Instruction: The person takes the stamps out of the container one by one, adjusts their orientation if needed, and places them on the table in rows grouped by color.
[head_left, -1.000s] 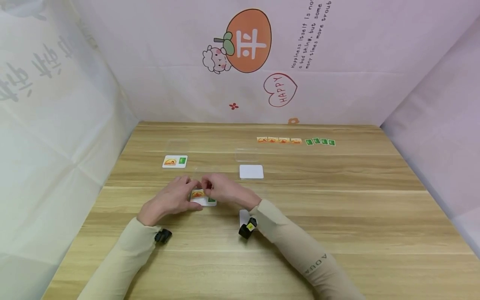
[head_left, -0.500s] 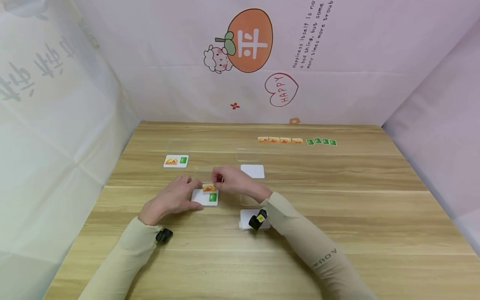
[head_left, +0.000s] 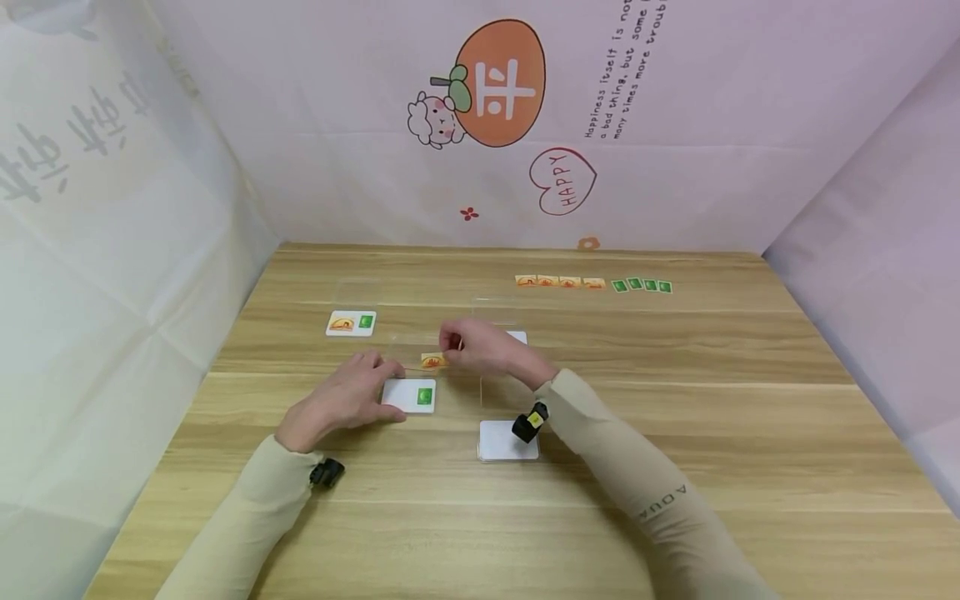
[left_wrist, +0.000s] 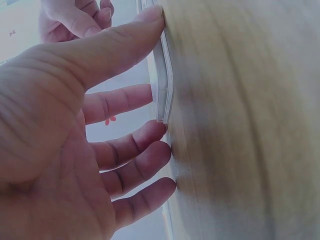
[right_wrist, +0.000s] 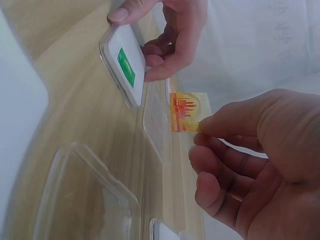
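My right hand (head_left: 483, 346) pinches a small orange picture card (right_wrist: 186, 111) by one edge, between thumb and forefinger. The card is held up in the air, just past a white card in a clear case (head_left: 401, 395) that bears a green rectangle (right_wrist: 126, 68) at its right end. My left hand (head_left: 345, 396) grips this cased white card at its left end, thumb on the near edge and forefinger on the far edge. Close up in the left wrist view, the clear case (left_wrist: 162, 75) shows edge-on between thumb and forefinger, while the other fingertips rest on the table.
A white card with orange and green pictures (head_left: 351, 323) lies at the left. Blank white cards (head_left: 504, 439) lie right of my hands, one partly hidden by my right hand. Clear lids (right_wrist: 87, 192) lie about. Rows of orange cards (head_left: 558, 282) and green cards (head_left: 642, 286) line the back.
My right hand has lifted the orange picture card off the white card and carried it up and to the right. My left hand has kept its place.
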